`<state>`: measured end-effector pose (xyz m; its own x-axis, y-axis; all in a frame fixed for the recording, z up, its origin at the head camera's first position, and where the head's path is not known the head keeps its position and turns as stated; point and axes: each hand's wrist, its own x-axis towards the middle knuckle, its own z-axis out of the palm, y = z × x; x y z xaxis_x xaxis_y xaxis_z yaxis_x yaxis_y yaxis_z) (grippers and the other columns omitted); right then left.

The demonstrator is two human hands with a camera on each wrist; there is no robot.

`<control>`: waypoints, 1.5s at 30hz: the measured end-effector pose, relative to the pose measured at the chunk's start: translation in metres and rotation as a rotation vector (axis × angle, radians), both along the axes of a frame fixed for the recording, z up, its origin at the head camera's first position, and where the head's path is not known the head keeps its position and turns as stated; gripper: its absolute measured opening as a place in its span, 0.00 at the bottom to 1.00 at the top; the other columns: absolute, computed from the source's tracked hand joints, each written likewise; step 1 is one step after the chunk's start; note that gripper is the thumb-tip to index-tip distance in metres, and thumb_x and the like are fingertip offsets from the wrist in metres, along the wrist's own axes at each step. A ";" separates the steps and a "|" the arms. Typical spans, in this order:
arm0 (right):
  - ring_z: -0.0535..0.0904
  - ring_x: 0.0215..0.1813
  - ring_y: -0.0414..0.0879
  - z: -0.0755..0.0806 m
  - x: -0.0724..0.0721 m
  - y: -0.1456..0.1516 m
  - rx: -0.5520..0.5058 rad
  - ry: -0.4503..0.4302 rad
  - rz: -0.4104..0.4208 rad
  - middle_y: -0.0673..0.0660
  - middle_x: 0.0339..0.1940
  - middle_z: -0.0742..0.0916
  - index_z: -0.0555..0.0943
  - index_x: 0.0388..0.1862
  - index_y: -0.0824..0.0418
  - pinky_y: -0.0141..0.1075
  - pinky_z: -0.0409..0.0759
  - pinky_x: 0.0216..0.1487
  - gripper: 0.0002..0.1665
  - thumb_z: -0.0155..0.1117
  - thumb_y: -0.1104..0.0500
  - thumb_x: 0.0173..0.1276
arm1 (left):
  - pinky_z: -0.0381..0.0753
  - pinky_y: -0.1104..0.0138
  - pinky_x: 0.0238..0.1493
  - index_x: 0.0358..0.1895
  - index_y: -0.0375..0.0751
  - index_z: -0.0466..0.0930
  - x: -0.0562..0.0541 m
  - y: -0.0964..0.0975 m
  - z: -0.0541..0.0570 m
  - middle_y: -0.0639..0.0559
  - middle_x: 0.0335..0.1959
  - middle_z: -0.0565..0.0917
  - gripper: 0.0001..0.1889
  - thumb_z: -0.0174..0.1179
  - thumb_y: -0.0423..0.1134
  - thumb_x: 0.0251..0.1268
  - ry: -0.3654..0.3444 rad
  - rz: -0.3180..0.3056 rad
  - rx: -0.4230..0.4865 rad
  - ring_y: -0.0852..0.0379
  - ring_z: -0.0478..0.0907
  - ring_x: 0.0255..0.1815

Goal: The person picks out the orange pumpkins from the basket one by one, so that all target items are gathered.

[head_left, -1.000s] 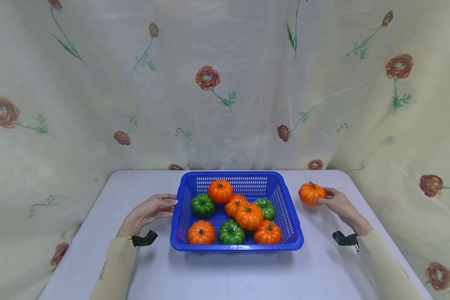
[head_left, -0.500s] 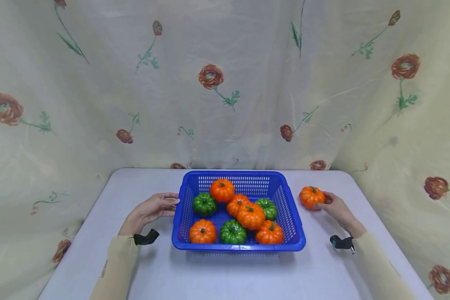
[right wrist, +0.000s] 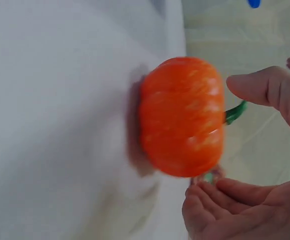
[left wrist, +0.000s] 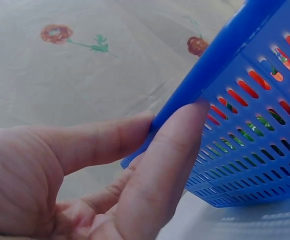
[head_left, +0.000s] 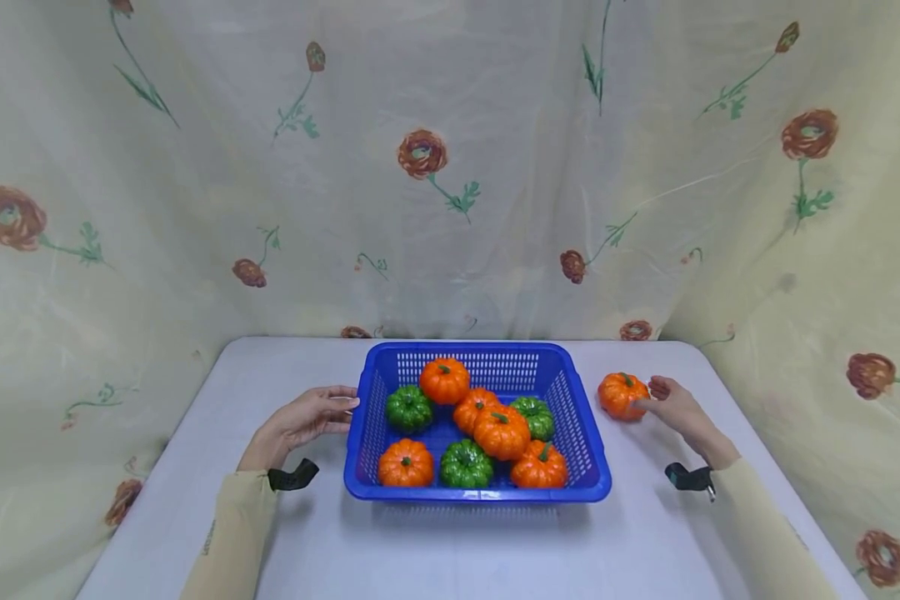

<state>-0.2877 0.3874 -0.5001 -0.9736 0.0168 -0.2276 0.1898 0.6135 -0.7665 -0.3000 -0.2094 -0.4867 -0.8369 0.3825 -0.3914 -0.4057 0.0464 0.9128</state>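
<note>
Orange pumpkin [head_left: 618,398] sits between the blue basket [head_left: 477,495] and the right-hand fingers [right wrist: 245,192].

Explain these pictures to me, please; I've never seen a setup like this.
There is no robot here, just a person's two bare hands. The wide picture comes from a camera worn on the head; the two close ones come from cameras on each wrist. On the white table stands a blue basket with five orange pumpkins and three green pumpkins. The left hand pinches the basket's rim. The right hand is beside a single orange pumpkin resting on the table, without gripping it.
</note>
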 end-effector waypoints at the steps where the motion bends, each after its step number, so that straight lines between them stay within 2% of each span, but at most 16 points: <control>1: 0.54 0.72 0.72 0.005 0.001 -0.002 0.006 0.003 -0.001 0.79 0.72 0.56 0.44 0.73 0.78 0.61 0.58 0.72 0.50 0.58 0.51 0.70 | 0.86 0.64 0.45 0.67 0.30 0.60 0.000 0.000 -0.001 0.48 0.43 0.82 0.29 0.58 0.37 0.68 -0.004 0.002 0.001 0.55 0.83 0.41; 7: 0.52 0.72 0.74 0.036 0.008 -0.020 0.035 0.050 0.021 0.79 0.73 0.55 0.44 0.75 0.75 0.64 0.58 0.70 0.52 0.61 0.49 0.69 | 0.86 0.65 0.45 0.67 0.29 0.59 0.000 0.000 0.000 0.49 0.42 0.82 0.29 0.58 0.37 0.69 -0.001 -0.009 0.014 0.56 0.82 0.41; 13: 0.55 0.72 0.73 0.070 0.022 -0.054 0.070 0.114 0.099 0.77 0.73 0.59 0.49 0.75 0.72 0.64 0.61 0.69 0.52 0.64 0.47 0.66 | 0.86 0.65 0.45 0.67 0.28 0.59 0.001 0.000 0.000 0.49 0.42 0.82 0.28 0.56 0.36 0.70 0.004 -0.011 0.023 0.56 0.82 0.41; 18: 0.59 0.72 0.70 0.084 0.029 -0.082 0.071 0.149 0.161 0.74 0.73 0.62 0.53 0.74 0.70 0.62 0.63 0.69 0.50 0.65 0.48 0.65 | 0.86 0.64 0.45 0.67 0.28 0.59 0.000 0.001 -0.001 0.48 0.42 0.82 0.27 0.56 0.35 0.70 -0.003 -0.006 0.028 0.55 0.82 0.41; 24: 0.60 0.72 0.69 0.091 0.032 -0.115 0.057 0.165 0.262 0.72 0.72 0.66 0.58 0.72 0.70 0.60 0.62 0.70 0.48 0.68 0.49 0.62 | 0.86 0.65 0.44 0.67 0.29 0.59 0.000 0.000 -0.002 0.48 0.43 0.82 0.27 0.56 0.35 0.70 0.002 -0.004 0.027 0.55 0.83 0.42; 32: 0.63 0.72 0.67 0.089 0.030 -0.149 0.046 0.054 0.406 0.70 0.71 0.69 0.60 0.72 0.68 0.61 0.66 0.68 0.49 0.70 0.47 0.60 | 0.86 0.65 0.45 0.67 0.29 0.60 0.001 0.000 -0.004 0.48 0.44 0.82 0.27 0.57 0.36 0.69 0.004 0.008 0.019 0.55 0.82 0.42; 36: 0.64 0.71 0.65 0.086 0.028 -0.161 0.028 -0.007 0.430 0.69 0.70 0.70 0.62 0.71 0.67 0.60 0.66 0.69 0.47 0.72 0.52 0.59 | 0.86 0.64 0.45 0.66 0.31 0.61 0.001 0.000 -0.004 0.47 0.44 0.82 0.26 0.57 0.35 0.69 -0.007 0.020 0.016 0.54 0.83 0.42; 45: 0.70 0.68 0.62 0.078 0.025 -0.184 0.021 -0.083 0.483 0.66 0.67 0.74 0.68 0.67 0.67 0.55 0.70 0.68 0.41 0.73 0.57 0.55 | 0.86 0.66 0.44 0.68 0.30 0.59 0.000 -0.001 -0.002 0.48 0.45 0.82 0.26 0.54 0.35 0.71 -0.004 -0.007 0.022 0.55 0.83 0.42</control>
